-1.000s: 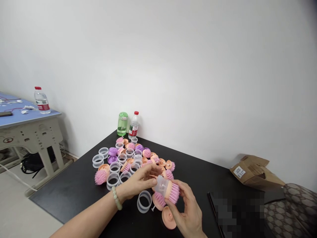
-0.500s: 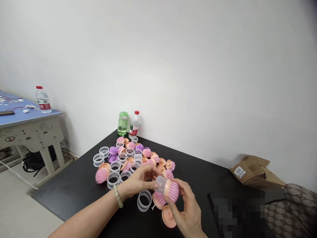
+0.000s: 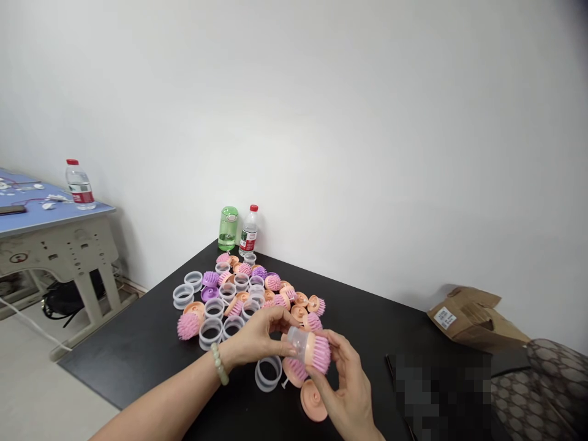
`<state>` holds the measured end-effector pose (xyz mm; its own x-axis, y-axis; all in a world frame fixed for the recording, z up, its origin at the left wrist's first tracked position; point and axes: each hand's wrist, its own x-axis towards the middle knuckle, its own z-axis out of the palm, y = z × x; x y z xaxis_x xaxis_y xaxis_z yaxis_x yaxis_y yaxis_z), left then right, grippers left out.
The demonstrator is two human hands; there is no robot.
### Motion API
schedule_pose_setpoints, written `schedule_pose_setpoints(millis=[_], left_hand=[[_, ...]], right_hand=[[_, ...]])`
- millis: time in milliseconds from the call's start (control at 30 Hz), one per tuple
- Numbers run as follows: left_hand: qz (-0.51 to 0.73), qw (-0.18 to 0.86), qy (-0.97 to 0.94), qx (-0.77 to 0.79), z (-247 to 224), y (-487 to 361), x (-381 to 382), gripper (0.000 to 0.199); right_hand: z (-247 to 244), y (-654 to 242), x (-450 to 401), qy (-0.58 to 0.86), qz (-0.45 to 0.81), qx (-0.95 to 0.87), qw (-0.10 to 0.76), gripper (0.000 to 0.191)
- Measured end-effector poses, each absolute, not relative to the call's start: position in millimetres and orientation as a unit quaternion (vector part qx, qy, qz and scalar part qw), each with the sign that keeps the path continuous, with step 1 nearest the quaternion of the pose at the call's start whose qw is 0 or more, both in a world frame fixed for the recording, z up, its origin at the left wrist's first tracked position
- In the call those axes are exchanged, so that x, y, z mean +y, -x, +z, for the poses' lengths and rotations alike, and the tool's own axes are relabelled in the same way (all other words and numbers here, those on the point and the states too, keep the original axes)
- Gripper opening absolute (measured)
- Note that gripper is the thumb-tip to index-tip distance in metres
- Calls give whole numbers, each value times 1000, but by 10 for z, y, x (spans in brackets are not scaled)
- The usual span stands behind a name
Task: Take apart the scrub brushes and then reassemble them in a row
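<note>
Since the earlier frame, the left hand (image 3: 271, 334) has closed in on the clear cup (image 3: 297, 343) of a pink-bristled brush (image 3: 319, 353), at lower center of the frame. Its thumb and fingers pinch the cup; the right hand (image 3: 346, 380) clasps the bristled end between thumb and fingers. Clear rings (image 3: 211, 334) and more brushes spread leftward across a black table (image 3: 362, 312). A peach disc (image 3: 313, 400) lies just below the held brush.

Pale green bead bracelet (image 3: 219, 364), left wrist.
</note>
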<state>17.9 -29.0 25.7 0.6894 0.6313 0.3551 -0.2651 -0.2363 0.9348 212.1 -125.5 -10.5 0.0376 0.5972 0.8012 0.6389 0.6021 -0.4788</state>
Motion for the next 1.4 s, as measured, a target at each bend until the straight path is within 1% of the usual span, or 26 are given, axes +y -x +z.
schedule_pose_setpoints(millis=[67,133,233,300,367,433,500,533,600,633,700,767,833,900,967,1033,1133,1200,1300,1400], left_hand=[[387,548,-726,150,259,-172,-289,53],[383,470,-775,176,269,-168,-309,47],[363,330,-855,168,277,-183,-374,41],[360,253,-886,146,276,-197,-416,44],[365,221,-893,143,282,-197,-431,44],[382,245,-875,167,294,-178,-407,44],[414,308,-832,204,305,-150,-353,44],[433,352,-800,220,307,-138,-321,45],[468,443,-727,237,306,-124,-268,51],[484,482,-692,235,305,-124,-251,55],[504,536,-638,226,307,-132,-240,65],[509,563,-612,223,315,-146,-252,72],[497,578,-607,225,322,-157,-269,72],[478,592,-609,226,323,-163,-278,66],[464,601,-608,232,320,-165,-279,62],[457,599,-612,240,317,-166,-282,61],[441,585,-639,235,311,-176,-301,62],[427,571,-665,221,299,-191,-322,64],[410,547,-699,210,266,-218,-347,67],[395,515,-727,225,243,-239,-363,67]], right_hand=[[-129,-2136,-1251,464,25,-682,564,47],[-136,-2140,-1246,486,55,-675,552,47],[-137,-2123,-1237,505,57,-678,531,48],[-136,-2109,-1229,496,50,-688,528,48],[-117,-2112,-1224,479,59,-690,539,52],[-58,-2150,-1229,486,79,-673,552,54],[43,-2223,-1252,532,103,-656,526,48],[101,-2264,-1270,563,120,-657,487,41],[209,-2328,-1316,615,167,-682,359,27],[250,-2340,-1340,629,189,-699,284,25],[290,-2312,-1379,641,206,-722,158,29],[284,-2238,-1400,650,187,-731,83,37],[261,-2177,-1406,655,170,-734,56,36],[250,-2183,-1407,658,183,-729,57,31],[263,-2267,-1404,655,213,-720,83,29],[290,-2384,-1394,648,227,-713,139,35],[316,-2485,-1365,630,197,-708,250,45],[306,-2457,-1343,614,177,-706,305,50],[255,-2320,-1321,585,172,-709,355,51],[199,-2192,-1318,574,181,-698,387,45]])
